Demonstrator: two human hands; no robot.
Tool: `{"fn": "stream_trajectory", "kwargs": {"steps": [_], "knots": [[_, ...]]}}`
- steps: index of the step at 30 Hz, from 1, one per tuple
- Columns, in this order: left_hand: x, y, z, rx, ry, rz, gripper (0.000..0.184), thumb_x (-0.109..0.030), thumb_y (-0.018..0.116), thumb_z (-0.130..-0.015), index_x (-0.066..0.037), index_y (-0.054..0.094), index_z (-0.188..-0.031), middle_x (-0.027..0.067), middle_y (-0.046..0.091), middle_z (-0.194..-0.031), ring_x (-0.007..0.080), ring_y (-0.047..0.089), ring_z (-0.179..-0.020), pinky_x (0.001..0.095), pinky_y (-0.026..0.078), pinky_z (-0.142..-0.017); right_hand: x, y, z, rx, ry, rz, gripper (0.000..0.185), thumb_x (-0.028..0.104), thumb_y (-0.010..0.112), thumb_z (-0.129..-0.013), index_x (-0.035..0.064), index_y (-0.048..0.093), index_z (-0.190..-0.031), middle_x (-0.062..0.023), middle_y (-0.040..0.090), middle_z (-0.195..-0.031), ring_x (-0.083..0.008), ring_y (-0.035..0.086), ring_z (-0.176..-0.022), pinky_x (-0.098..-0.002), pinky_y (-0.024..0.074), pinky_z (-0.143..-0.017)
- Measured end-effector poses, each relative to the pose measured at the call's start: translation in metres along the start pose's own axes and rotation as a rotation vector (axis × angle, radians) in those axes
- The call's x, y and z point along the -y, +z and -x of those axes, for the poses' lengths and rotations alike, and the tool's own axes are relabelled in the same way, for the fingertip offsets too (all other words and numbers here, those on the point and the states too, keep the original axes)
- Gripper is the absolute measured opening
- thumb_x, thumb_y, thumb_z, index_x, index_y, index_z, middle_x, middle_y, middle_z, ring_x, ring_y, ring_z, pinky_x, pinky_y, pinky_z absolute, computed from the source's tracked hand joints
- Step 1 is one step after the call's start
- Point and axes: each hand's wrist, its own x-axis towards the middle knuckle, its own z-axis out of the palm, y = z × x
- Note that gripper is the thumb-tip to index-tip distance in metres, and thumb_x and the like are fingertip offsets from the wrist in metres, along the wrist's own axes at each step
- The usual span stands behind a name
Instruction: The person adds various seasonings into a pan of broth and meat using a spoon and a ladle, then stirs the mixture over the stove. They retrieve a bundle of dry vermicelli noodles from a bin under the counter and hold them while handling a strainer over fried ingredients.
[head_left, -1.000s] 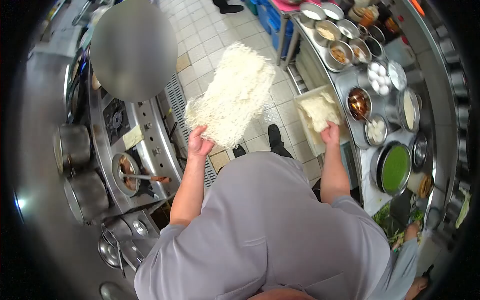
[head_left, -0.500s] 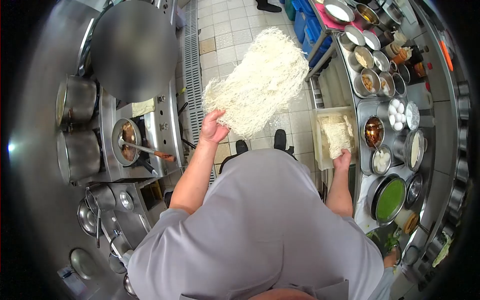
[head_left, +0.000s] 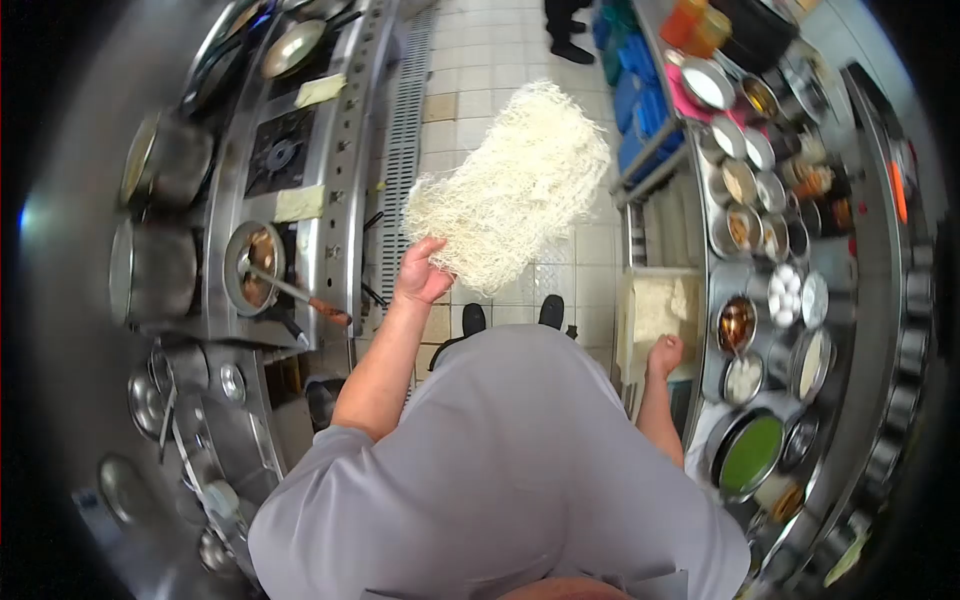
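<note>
A large pale sheet of tangled dry noodles (head_left: 515, 185) hangs over the floor in front of me. Its near left corner is gripped by my left hand (head_left: 423, 275), thumb on top. My right hand (head_left: 665, 354) is closed at the near right side of a pale bin (head_left: 628, 330) under the right counter. More pale noodle sheet (head_left: 662, 308) lies inside that bin, just beyond my fingers. Whether my right hand pinches anything is too small to tell.
On the left, a stove (head_left: 230, 190) carries a pan (head_left: 255, 268) with a ladle, and big pots (head_left: 160, 270) stand beyond. The right counter holds bowls, eggs (head_left: 785, 295) and a green-filled pot (head_left: 750, 455). Another person's legs (head_left: 568, 30) show at the far end.
My right hand has come away from the small noodle sheet it held, which now lies in the bin. The left hand still holds the large sheet. The view has shifted.
</note>
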Motion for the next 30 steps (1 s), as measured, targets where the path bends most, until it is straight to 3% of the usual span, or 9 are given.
{"fn": "stream_trajectory", "kwargs": {"steps": [3, 5, 8, 15, 20, 22, 24, 26, 30], "knots": [[-0.005, -0.058, 0.009, -0.043, 0.021, -0.006, 0.045, -0.009, 0.055, -0.089, 0.001, 0.052, -0.133, 0.0170, 0.061, -0.129, 0.0317, 0.058, -0.121, 0.0467, 0.043, -0.108, 0.029, -0.006, 0.004, 0.033, -0.255, -0.075, 0.018, 0.010, 0.062, -0.086, 0.0049, 0.063, -0.103, -0.0100, 0.063, -0.086, -0.0244, 0.060, -0.080, -0.0367, 0.0497, -0.074], [-0.002, -0.031, 0.034, -0.176, 0.154, 0.008, 0.046, -0.009, 0.055, -0.090, 0.002, 0.051, -0.134, 0.0180, 0.060, -0.130, 0.0322, 0.059, -0.120, 0.0461, 0.043, -0.108, 0.043, 0.007, -0.009, 0.116, -0.391, -0.134, 0.013, 0.011, 0.062, -0.089, 0.0026, 0.062, -0.099, -0.0080, 0.058, -0.079, -0.0205, 0.053, -0.073, -0.0365, 0.0472, -0.069], [0.002, -0.001, 0.063, -0.014, 0.301, 0.081, 0.049, -0.009, 0.055, -0.090, 0.002, 0.049, -0.137, 0.0183, 0.059, -0.132, 0.0327, 0.058, -0.122, 0.0473, 0.042, -0.108, 0.092, 0.020, -0.027, 0.282, -0.492, -0.153, 0.022, 0.018, 0.061, -0.095, 0.0005, 0.057, -0.082, -0.0075, 0.052, -0.069, -0.0182, 0.045, -0.065, -0.0354, 0.0437, -0.064], [0.029, -0.001, 0.167, -0.302, 0.572, 0.201, 0.052, -0.009, 0.054, -0.089, 0.003, 0.045, -0.140, 0.0192, 0.057, -0.134, 0.0339, 0.056, -0.124, 0.0487, 0.040, -0.111, 0.198, 0.083, -0.031, 0.548, -0.726, -0.363, 0.021, 0.014, 0.065, -0.092, 0.0018, 0.054, -0.079, -0.0063, 0.051, -0.068, -0.0189, 0.048, -0.066, -0.0340, 0.0455, -0.065], [0.035, -0.021, 0.247, -0.376, 0.791, 0.250, 0.050, -0.008, 0.054, -0.090, 0.002, 0.047, -0.138, 0.0185, 0.058, -0.134, 0.0342, 0.057, -0.123, 0.0494, 0.041, -0.110, 0.220, 0.103, -0.011, 0.801, -0.948, 0.056, 0.022, 0.018, 0.065, -0.093, -0.0004, 0.059, -0.081, -0.0069, 0.060, -0.067, -0.0198, 0.053, -0.058, -0.0359, 0.0476, -0.060], [0.036, -0.034, 0.276, -0.375, 0.842, 0.259, 0.050, -0.009, 0.055, -0.090, 0.002, 0.047, -0.138, 0.0183, 0.058, -0.134, 0.0342, 0.057, -0.123, 0.0494, 0.041, -0.109, 0.214, 0.097, 0.017, 1.000, -0.844, -0.075, 0.027, 0.022, 0.062, -0.095, -0.0014, 0.059, -0.083, -0.0073, 0.059, -0.058, -0.0244, 0.054, -0.049, -0.0391, 0.0475, -0.053], [0.037, -0.048, 0.312, -0.379, 0.905, 0.282, 0.050, -0.009, 0.055, -0.090, 0.002, 0.047, -0.138, 0.0182, 0.058, -0.134, 0.0343, 0.057, -0.123, 0.0495, 0.041, -0.109, 0.195, 0.092, 0.043, 1.099, -0.825, -0.006, 0.028, 0.024, 0.063, -0.094, -0.0021, 0.063, -0.085, -0.0119, 0.062, -0.063, -0.0278, 0.062, -0.060, -0.0394, 0.0515, -0.061], [0.040, -0.065, 0.347, -0.387, 0.962, 0.305, 0.050, -0.009, 0.055, -0.089, 0.002, 0.047, -0.137, 0.0182, 0.058, -0.133, 0.0346, 0.056, -0.124, 0.0498, 0.041, -0.110, 0.136, 0.126, 0.034, 1.000, -1.181, 0.125, 0.024, 0.024, 0.065, -0.091, -0.0003, 0.067, -0.092, -0.0164, 0.066, -0.072, -0.0305, 0.065, -0.070, -0.0407, 0.0525, -0.068], [0.062, -0.116, 0.433, -0.479, 1.026, 0.400, 0.049, -0.009, 0.056, -0.089, 0.002, 0.049, -0.136, 0.0179, 0.058, -0.133, 0.0348, 0.055, -0.124, 0.0511, 0.041, -0.110, 0.101, 0.098, 0.073, 1.393, -1.033, 0.725, 0.027, 0.023, 0.067, -0.088, 0.0013, 0.066, -0.104, -0.0184, 0.069, -0.083, -0.0320, 0.068, -0.083, -0.0400, 0.0533, -0.077]]}}
